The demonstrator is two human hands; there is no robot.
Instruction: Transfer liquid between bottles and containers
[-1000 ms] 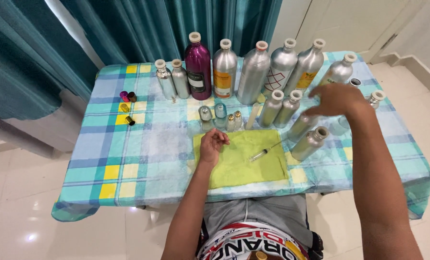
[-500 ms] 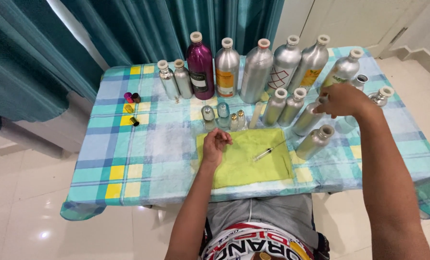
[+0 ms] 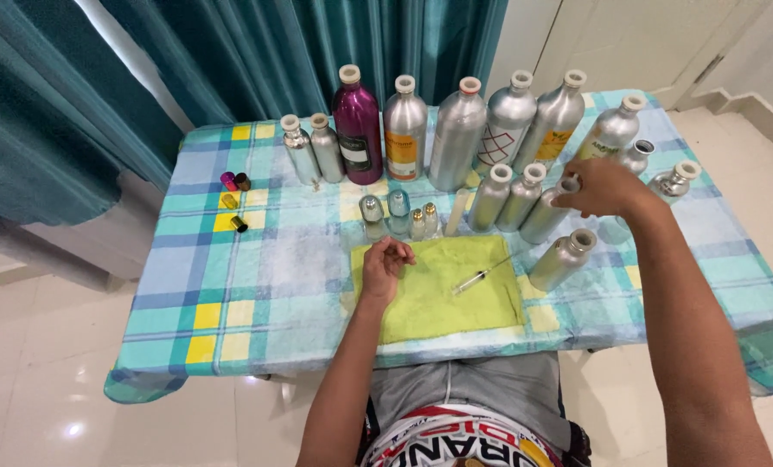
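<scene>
1. A person's two bare arms reach over a small table (image 3: pixel 257 285) covered with a teal, white and yellow checked cloth, seen from above.
2. Along the back stand eight tall bottles with pale caps: two slim silver ones (image 3: pixel 313 150), one glossy magenta bottle (image 3: pixel 357 125), and five larger brushed-metal ones (image 3: pixel 456 134), some with labels.
3. In front of them stand three mid-sized silver bottles; the right hand (image 3: pixel 607 186) curls around the top of the rightmost one (image 3: pixel 549 214), fingers wrapped about its neck and cap.
4. Another silver bottle (image 3: pixel 562 259) lies tilted just below that hand, its open mouth up, apart from the fingers.
5. Two more short metal bottles (image 3: pixel 673 182) sit at the far right edge.
6. Four small glass vials (image 3: pixel 398 214) cluster at the centre, two with rounded clear caps, two with gold tops.
7. A yellow-green cloth (image 3: pixel 438 294), soft and slightly creased, lies at the front edge. A clear syringe (image 3: pixel 473 280) rests on it, touched by neither hand.
8. The left hand (image 3: pixel 384 264) rests on the cloth's left part, fingers loosely bent inward; whether it pinches something small cannot be told.
9. Four small caps (image 3: pixel 233 201), pink, dark and gold, lie at the left.
</scene>
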